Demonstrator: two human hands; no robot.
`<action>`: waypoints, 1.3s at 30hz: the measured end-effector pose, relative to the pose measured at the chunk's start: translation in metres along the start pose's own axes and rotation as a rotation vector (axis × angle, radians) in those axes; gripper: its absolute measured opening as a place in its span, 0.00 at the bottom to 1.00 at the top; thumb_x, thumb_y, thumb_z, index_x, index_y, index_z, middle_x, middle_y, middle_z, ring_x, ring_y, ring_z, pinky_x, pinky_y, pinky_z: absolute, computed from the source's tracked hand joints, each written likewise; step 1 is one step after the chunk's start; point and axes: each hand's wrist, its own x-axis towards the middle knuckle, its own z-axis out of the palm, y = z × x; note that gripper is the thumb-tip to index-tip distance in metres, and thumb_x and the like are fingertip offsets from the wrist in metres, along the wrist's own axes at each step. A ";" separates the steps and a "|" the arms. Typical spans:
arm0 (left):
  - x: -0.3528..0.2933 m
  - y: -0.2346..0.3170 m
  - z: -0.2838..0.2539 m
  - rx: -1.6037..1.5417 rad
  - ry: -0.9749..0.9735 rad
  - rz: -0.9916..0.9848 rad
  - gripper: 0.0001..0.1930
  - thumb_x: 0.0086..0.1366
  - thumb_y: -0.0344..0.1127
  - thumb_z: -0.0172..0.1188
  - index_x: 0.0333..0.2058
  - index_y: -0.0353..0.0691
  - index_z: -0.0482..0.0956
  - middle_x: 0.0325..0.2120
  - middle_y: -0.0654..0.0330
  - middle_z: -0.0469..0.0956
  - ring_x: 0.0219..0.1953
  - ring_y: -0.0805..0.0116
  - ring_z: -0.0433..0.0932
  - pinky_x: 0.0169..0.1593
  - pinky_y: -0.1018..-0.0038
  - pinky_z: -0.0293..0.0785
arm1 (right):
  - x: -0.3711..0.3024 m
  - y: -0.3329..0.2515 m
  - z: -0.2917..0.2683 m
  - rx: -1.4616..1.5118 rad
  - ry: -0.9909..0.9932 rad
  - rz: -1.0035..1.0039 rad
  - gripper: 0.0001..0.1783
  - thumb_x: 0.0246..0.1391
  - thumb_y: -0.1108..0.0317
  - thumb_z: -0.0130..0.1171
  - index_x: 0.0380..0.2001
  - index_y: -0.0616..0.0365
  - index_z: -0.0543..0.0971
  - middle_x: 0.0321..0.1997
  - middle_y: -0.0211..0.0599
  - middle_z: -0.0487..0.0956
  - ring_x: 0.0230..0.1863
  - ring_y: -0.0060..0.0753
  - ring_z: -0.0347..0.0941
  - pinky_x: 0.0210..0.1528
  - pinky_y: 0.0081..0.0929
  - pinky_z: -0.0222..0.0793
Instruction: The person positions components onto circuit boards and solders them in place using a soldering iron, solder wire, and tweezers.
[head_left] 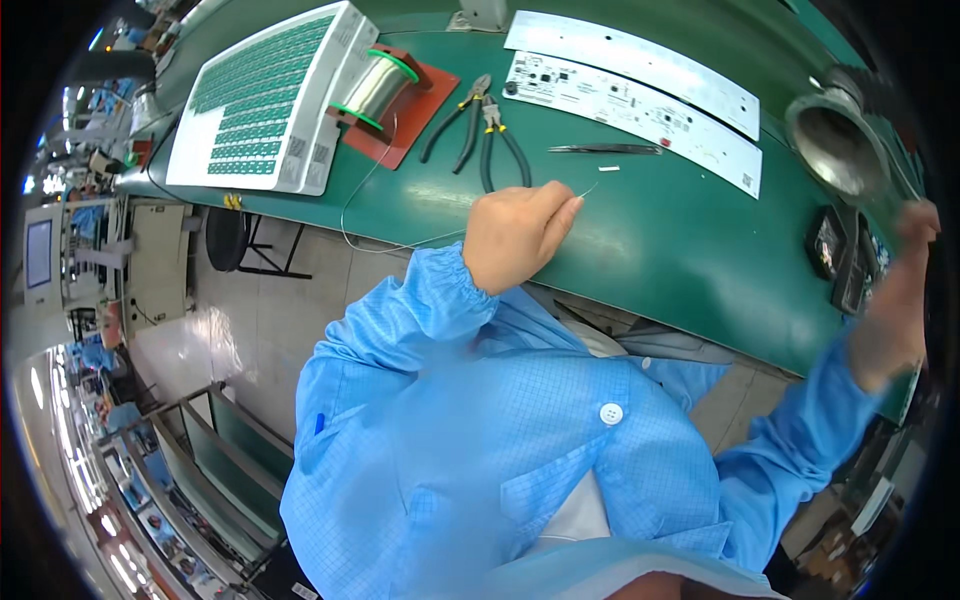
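Your left hand (pixel 520 235) is closed, thumb and forefinger pinching thin silvery wire (pixel 343 212), its tip poking out beyond your fingers above the bench (pixel 640 250). The wire loops back past the bench's near edge to the green-rimmed spool (pixel 375 90), which carries many bright turns and sits in a red-brown holder (pixel 428 108). Left of that, the white tray (pixel 318 140) holds rows of small green boards (pixel 270 85), with a bare white patch toward its near left.

Your right hand (pixel 893 310) is blurred at the far right; you can't tell how far open it is or whether it grips anything. Near it stand 2 dark containers (pixel 826 240), their contents too small to make out. Between your hands lie tweezers (pixel 605 149), beyond them 2 long white panels (pixel 640 105).
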 end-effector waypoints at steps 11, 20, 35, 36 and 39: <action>-0.002 -0.026 -0.023 0.126 0.012 -0.147 0.13 0.62 0.37 0.64 0.23 0.41 0.71 0.15 0.58 0.71 0.19 0.57 0.72 0.24 0.63 0.66 | -0.075 0.135 0.039 -0.658 -0.691 -0.344 0.22 0.52 0.63 0.67 0.49 0.56 0.77 0.52 0.41 0.78 0.52 0.46 0.73 0.55 0.36 0.65; -0.010 -0.021 -0.037 0.075 -0.071 -0.208 0.15 0.53 0.37 0.72 0.24 0.42 0.70 0.18 0.64 0.72 0.22 0.61 0.72 0.25 0.66 0.67 | -0.062 0.155 0.046 -0.709 -0.905 -0.520 0.23 0.54 0.63 0.64 0.51 0.58 0.75 0.50 0.41 0.79 0.51 0.45 0.73 0.56 0.38 0.65; -0.028 -0.001 -0.013 0.370 -0.120 0.088 0.09 0.49 0.27 0.63 0.27 0.43 0.72 0.22 0.63 0.73 0.27 0.62 0.73 0.30 0.67 0.67 | -0.030 0.143 0.065 -0.811 -0.957 -0.385 0.32 0.47 0.52 0.69 0.52 0.59 0.76 0.52 0.42 0.77 0.54 0.47 0.71 0.57 0.39 0.63; -0.028 -0.002 -0.013 0.353 -0.125 0.086 0.09 0.48 0.27 0.62 0.27 0.43 0.71 0.22 0.63 0.73 0.28 0.62 0.73 0.30 0.67 0.67 | -0.027 0.142 0.065 -0.800 -0.999 -0.374 0.32 0.46 0.52 0.69 0.51 0.59 0.76 0.51 0.42 0.77 0.54 0.48 0.71 0.57 0.39 0.64; -0.027 -0.003 -0.011 0.301 -0.111 0.099 0.09 0.48 0.26 0.63 0.27 0.43 0.71 0.23 0.62 0.72 0.27 0.61 0.72 0.30 0.66 0.67 | -0.027 0.142 0.070 -0.736 -1.036 -0.427 0.32 0.45 0.53 0.70 0.50 0.60 0.76 0.51 0.43 0.78 0.53 0.49 0.71 0.56 0.40 0.64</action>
